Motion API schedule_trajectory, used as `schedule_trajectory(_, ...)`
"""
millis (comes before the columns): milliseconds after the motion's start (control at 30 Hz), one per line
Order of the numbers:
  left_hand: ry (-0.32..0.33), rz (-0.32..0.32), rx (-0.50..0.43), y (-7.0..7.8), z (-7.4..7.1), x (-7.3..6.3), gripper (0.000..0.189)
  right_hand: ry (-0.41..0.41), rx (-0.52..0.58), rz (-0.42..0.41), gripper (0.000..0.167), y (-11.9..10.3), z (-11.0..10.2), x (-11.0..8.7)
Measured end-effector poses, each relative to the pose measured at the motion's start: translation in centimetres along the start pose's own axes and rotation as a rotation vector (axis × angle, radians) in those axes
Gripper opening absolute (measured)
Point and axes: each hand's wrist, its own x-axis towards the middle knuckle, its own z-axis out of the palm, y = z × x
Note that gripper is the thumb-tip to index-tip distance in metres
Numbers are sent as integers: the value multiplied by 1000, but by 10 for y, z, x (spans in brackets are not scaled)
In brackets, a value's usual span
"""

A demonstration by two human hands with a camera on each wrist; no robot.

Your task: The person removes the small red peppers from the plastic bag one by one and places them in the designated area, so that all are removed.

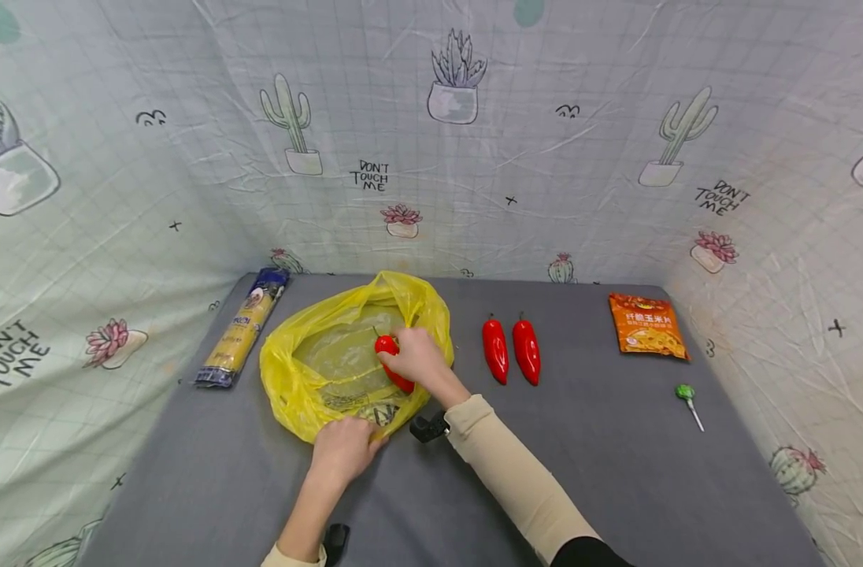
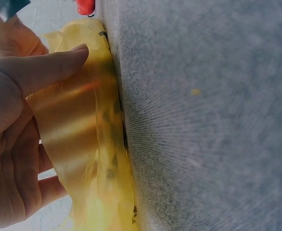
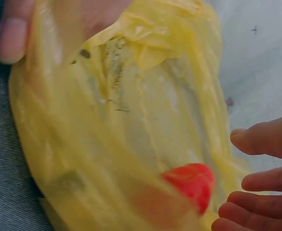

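Observation:
A yellow plastic bag (image 1: 290,386) lies with its mouth spread wide on the grey table. My left hand (image 1: 342,449) grips its near rim; in the left wrist view the thumb lies over the film and the other fingers are behind it. Over the bag's opening is my right hand (image 1: 420,358), beside a red chili pepper (image 1: 386,345) with a green stem. In the right wrist view, the fingers (image 3: 268,181) are spread apart, and the pepper (image 3: 193,185) shows in the bag, partly behind yellow film. Two more red chili peppers (image 1: 495,350) lie side by side to the right.
A blue and yellow pasta packet (image 1: 243,329) lies at the left table edge. On the right are an orange snack bag (image 1: 649,326) and a green-topped lollipop (image 1: 685,392). A cactus-printed cloth (image 1: 509,157) hangs behind and along the sides.

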Motion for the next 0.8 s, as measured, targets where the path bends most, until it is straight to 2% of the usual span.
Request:
schedule_trajectory(367,24,15,8,-3,2,-2,19,-17,0,88,28,7,19,5)
schedule_trajectory(533,28,22,0,-3,1,-1,22,-41,-4,104,27,11,24,8)
schedule_trajectory(800,43,23,18,-3,2,-3,27,-33,-7,111,29,13,32,9)
